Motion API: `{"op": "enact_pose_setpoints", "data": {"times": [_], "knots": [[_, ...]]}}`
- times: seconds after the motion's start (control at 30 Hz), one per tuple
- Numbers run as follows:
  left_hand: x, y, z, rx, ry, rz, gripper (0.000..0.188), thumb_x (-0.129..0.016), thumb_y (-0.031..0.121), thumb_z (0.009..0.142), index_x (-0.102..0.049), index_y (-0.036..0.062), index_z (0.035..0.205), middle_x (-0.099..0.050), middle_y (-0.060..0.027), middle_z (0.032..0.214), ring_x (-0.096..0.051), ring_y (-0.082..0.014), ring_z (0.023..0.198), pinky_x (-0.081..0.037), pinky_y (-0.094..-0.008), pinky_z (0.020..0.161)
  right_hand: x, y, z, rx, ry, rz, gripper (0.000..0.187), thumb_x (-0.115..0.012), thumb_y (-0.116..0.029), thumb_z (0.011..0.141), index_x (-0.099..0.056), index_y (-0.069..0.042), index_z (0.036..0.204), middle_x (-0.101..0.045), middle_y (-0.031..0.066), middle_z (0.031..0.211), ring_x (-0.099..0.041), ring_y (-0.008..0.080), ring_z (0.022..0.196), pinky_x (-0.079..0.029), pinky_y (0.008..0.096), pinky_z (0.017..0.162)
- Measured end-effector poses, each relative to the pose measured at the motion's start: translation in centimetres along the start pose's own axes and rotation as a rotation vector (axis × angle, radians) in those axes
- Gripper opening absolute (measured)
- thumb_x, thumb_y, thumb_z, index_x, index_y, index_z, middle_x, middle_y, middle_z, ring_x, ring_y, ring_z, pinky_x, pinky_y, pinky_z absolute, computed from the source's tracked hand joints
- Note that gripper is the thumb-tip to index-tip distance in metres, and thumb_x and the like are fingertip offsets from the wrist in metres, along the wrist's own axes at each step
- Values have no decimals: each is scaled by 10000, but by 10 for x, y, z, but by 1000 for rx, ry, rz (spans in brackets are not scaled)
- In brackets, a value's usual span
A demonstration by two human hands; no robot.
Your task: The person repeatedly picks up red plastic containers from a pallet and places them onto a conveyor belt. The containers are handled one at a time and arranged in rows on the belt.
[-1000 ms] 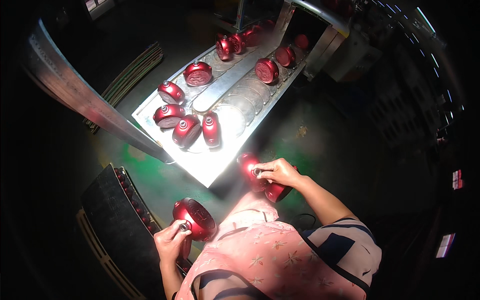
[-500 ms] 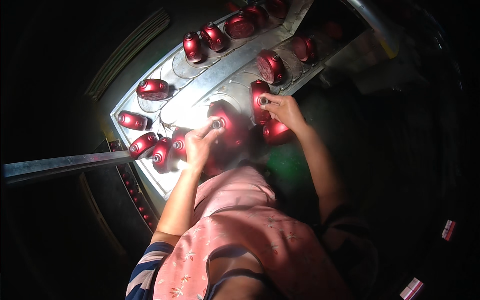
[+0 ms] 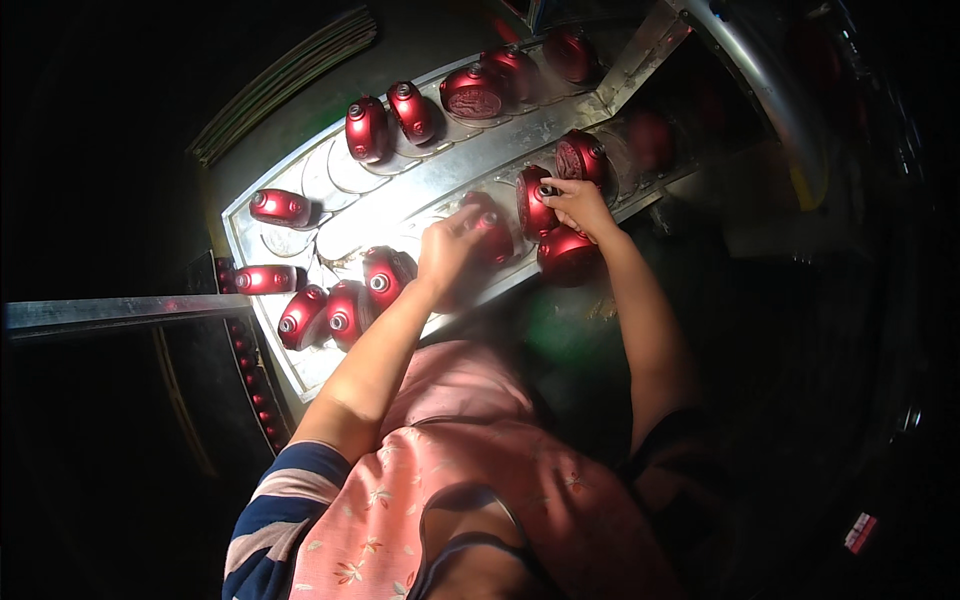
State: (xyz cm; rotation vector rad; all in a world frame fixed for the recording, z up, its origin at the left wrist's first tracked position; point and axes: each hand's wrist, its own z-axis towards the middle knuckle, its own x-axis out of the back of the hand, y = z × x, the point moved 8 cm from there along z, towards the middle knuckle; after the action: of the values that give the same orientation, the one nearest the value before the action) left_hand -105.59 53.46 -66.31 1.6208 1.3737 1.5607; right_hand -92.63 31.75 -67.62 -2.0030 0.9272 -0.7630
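Note:
My right hand is closed, its thumb and fingers pinching the dark neck of a round, flattened, glossy red bottle. That bottle stands low over the near row of round plates. To its left, my left hand is closed at the top of another red bottle; both are smeared by motion, and the fingertips partly hide the neck. Just below my right wrist sits a further red bottle. Beyond the right hand stands one more red bottle, close to the one I pinch.
Several red bottles stand along the far side of a metal conveyor with round plates. Others cluster at its left end, including a red bottle. A metal bar juts in from the left. A curved pipe rises at right.
My left hand has moved right and lowered its bottle toward the near row, beside the right hand's bottle. The right hand still pinches its bottle by the neck. The whole view has shifted slightly.

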Motion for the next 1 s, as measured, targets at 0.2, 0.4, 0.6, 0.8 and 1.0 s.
{"op": "enact_pose_setpoints", "data": {"times": [0.2, 0.4, 0.6, 0.8, 1.0], "knots": [[-9, -17, 77, -144, 283, -317, 332, -670, 159, 919, -663, 63, 1236, -555, 14, 684, -471, -49, 656, -445, -224, 646, 50, 17, -15, 173, 272, 58, 490, -695, -67, 873, -568, -60, 1347, -525, -6, 569, -385, 30, 433, -271, 219, 389], [-13, 8, 75, -218, 227, -453, 318, -634, 174, 952, -650, 66, 1250, -719, -61, 900, -595, -67, 834, -487, -237, 772, 75, 21, -88, 104, 396, 85, 424, -675, -60, 897, -603, -71, 1315, -509, -23, 569, -370, 21, 438, -271, 207, 400], [94, -48, 48, -186, 232, -554, 319, -610, 128, 969, -633, 59, 1279, -707, -30, 981, -599, -47, 889, -460, -210, 782, 56, 34, -147, 104, 689, 45, 386, -643, -27, 908, -596, 8, 1289, -437, -62, 562, -341, 11, 444, -254, 198, 410], [143, -99, 46, -95, 213, -518, 319, -642, 131, 931, -665, 91, 1247, -715, -9, 986, -596, -65, 877, -464, -230, 787, 51, -21, -193, 170, 931, 168, 322, -618, -98, 948, -615, -2, 1256, -496, -16, 573, -366, 32, 405, -254, 206, 361], [134, -98, 105, -265, 267, -575, 336, -649, 120, 921, -643, 61, 1251, -717, -45, 1054, -631, -91, 912, -497, -251, 793, 77, -114, -182, 391, 1125, 149, 334, -613, -135, 955, -614, -28, 1271, -501, -35, 596, -379, 27, 436, -270, 200, 380]]}}
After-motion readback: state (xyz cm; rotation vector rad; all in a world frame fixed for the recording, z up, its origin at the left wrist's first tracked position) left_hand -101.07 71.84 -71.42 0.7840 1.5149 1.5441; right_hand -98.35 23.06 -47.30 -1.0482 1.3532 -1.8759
